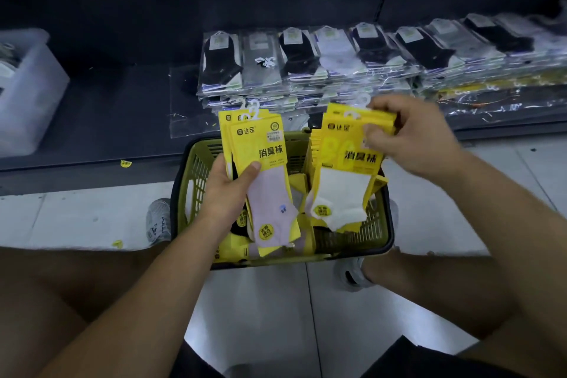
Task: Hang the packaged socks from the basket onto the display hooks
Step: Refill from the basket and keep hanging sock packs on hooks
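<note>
The left hand [228, 190] grips a stack of yellow sock packs [267, 159], thumb pressed across the front one, which shows a pale pink sock. The right hand [408, 138] pinches the top edge of a second bunch of packs [346, 169] fronted by a white sock. Both bunches are held upright, side by side, just above the green basket [190, 181]. Under the hands the basket holds more loose yellow packs [299, 186] lying jumbled. Beyond the hands a dark low shelf [122, 107] carries rows of clear-bagged socks [337, 61] in stacks. Far to the left hand's side sits a translucent bin [27, 92] - its contents are too blurred to tell.
</note>
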Available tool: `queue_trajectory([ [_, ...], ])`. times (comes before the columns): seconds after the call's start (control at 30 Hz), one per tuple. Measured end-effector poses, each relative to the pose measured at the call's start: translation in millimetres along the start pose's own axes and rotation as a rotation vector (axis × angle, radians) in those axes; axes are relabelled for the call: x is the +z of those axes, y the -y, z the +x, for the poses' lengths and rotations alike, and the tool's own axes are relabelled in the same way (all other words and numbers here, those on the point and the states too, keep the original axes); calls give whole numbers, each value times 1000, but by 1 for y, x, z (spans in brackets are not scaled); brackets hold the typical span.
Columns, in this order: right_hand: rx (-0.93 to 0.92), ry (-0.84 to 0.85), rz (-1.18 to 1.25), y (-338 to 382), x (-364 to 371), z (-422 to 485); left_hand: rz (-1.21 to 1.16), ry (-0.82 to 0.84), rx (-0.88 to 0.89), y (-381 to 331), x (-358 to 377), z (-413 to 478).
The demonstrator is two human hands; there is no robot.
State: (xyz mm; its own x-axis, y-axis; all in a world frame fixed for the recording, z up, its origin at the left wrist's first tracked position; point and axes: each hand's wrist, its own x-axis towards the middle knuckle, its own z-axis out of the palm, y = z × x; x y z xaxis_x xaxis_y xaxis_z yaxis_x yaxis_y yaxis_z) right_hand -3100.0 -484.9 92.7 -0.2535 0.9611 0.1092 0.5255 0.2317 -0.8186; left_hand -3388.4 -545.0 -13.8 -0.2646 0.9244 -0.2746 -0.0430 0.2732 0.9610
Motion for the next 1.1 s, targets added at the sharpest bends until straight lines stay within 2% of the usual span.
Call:
queue_trajectory([
  [0.13, -7, 16, 222, 28, -2, 22, 27, 55, 66, -10, -2, 1],
  [0.27, 86, 79, 318, 32, 32, 29, 4, 172, 27, -18, 4, -1],
  [0.33, 152, 87, 350, 34, 52, 29, -13, 180, -9, -22, 7, -5],
  [0.43, 251, 26, 347, 32, 75, 29, -84, 213, -148, -28, 9, -13],
  [0.5, 287, -14, 349, 27, 88, 26, -92, 278, -144, -23, 14, -18],
  [0.6, 282, -55, 346, 12, 93, 23, -67, 254, -123, -9, 22, -21],
  [0.67, 267, -110, 290, -8, 83, 22, -51, 230, -139, 0, 23, -18],
  [0.77, 278, -123, 34, -55, 56, 14, -32, 203, -164, 11, 20, -13],
  [0.83, 347, 47, -126, -88, 38, 4, -50, 183, -178, 17, 18, -10],
  [0.9, 407, 312, -342, -112, 29, -8, -67, 177, -187, 21, 17, -9],
  [0.97, 376, 427, -513, -125, 30, -17, -66, 163, -192, 23, 17, -8],
  [1.1, 278, 258, -495, -119, 40, -21, -48, 143, -193, 22, 18, -7],
])
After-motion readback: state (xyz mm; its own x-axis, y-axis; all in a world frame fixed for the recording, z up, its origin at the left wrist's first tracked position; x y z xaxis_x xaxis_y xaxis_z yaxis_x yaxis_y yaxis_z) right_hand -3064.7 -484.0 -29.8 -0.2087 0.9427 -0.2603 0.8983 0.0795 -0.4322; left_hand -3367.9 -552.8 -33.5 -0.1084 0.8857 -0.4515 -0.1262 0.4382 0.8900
